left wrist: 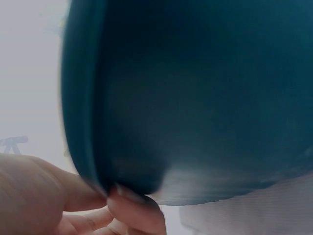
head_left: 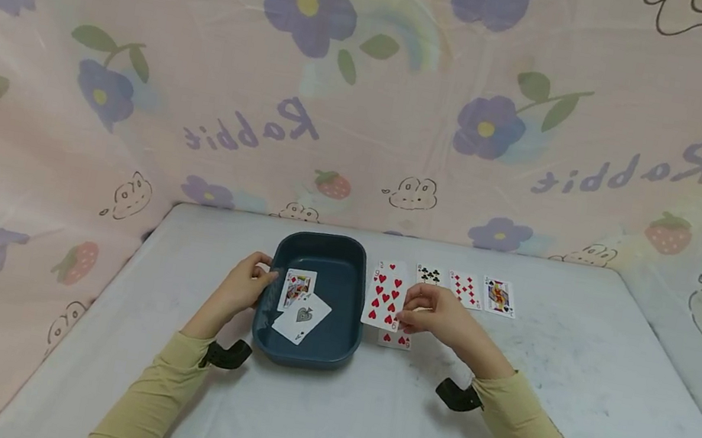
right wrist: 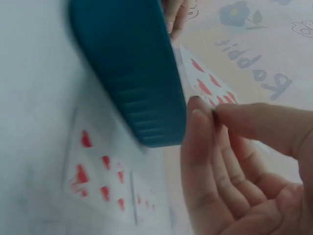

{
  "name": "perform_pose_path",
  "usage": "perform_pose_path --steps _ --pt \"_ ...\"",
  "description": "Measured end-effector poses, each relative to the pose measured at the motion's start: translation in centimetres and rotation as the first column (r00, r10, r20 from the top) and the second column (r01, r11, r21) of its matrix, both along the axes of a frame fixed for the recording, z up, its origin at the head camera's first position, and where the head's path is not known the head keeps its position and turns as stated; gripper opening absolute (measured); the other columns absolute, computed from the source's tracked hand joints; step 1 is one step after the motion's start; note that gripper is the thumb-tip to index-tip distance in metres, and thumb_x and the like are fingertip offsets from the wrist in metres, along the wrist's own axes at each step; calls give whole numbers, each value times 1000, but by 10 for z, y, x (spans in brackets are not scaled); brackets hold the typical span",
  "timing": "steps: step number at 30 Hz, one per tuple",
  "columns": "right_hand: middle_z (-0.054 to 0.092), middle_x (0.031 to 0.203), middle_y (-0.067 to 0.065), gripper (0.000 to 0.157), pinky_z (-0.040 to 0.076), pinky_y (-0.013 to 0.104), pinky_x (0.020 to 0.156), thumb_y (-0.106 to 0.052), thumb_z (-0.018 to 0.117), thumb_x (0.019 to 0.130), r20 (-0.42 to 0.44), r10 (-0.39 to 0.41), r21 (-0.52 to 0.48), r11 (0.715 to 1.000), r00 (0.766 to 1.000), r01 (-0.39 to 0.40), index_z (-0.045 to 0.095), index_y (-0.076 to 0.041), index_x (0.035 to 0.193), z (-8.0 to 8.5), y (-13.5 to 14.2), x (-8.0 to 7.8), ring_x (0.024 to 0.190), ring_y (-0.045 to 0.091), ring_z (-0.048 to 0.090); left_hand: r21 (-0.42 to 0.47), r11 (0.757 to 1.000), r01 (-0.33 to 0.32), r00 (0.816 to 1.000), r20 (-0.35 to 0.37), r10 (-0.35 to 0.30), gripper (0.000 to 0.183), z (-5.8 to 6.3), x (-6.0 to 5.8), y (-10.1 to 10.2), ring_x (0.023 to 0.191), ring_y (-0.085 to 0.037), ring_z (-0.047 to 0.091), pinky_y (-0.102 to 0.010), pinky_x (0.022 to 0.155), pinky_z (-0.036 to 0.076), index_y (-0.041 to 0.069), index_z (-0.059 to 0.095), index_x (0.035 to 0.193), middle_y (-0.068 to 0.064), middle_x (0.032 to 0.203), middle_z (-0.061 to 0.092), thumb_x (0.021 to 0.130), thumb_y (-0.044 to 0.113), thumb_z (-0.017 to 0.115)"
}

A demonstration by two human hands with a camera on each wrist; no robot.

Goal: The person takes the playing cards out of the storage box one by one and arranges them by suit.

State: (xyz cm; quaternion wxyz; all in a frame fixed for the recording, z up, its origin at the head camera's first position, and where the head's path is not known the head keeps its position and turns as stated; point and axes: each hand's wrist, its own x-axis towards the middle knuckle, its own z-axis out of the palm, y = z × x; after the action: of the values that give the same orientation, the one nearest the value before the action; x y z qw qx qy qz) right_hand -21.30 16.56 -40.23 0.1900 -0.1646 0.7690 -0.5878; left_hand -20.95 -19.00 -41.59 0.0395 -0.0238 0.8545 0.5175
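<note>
A dark blue tray [head_left: 355, 247] stands left of the middle, and my left hand [head_left: 245, 280] grips its left rim. In the left wrist view, the thumb and fingers pinch the tray's edge [left wrist: 85, 122]. Inside the tray lie a red-suit face card [head_left: 297, 286] and an ace of spades [head_left: 315, 308] that partly overlaps it. My right hand [head_left: 440, 314] pinches a nine of hearts [head_left: 386, 292] at its lower right corner, held up beside the tray's right rim. Another heart card [head_left: 395, 339] lies beneath, mostly hidden by the raised one.
Right of the tray, a clubs card [head_left: 429, 274], a diamonds card [head_left: 466, 290] and a face card [head_left: 500, 297] lie face up in a row. Both wrists carry black camera mounts. A patterned curtain [head_left: 371, 98] rises behind the white table [head_left: 302, 428].
</note>
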Motion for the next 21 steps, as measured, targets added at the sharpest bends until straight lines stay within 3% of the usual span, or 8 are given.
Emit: perform_pose_path --steps 11,21 --pt "66 84 13 24 55 41 73 -6 66 89 86 74 10 997 994 -75 52 8 104 -23 34 34 77 22 63 9 1000 -5 1000 4 5 33 1 1 1 51 -13 48 -27 45 46 -3 45 127 -17 82 53 99 13 53" --pt "63 76 13 24 55 41 66 -4 65 89 107 129 -4 992 986 -130 53 10 103 -40 48 55 68 24 63 -1 1000 2 1000 7 -2 33 -1 -2 -3 54 -15 48 -27 46 47 -2 45 127 -17 84 53 99 14 53"
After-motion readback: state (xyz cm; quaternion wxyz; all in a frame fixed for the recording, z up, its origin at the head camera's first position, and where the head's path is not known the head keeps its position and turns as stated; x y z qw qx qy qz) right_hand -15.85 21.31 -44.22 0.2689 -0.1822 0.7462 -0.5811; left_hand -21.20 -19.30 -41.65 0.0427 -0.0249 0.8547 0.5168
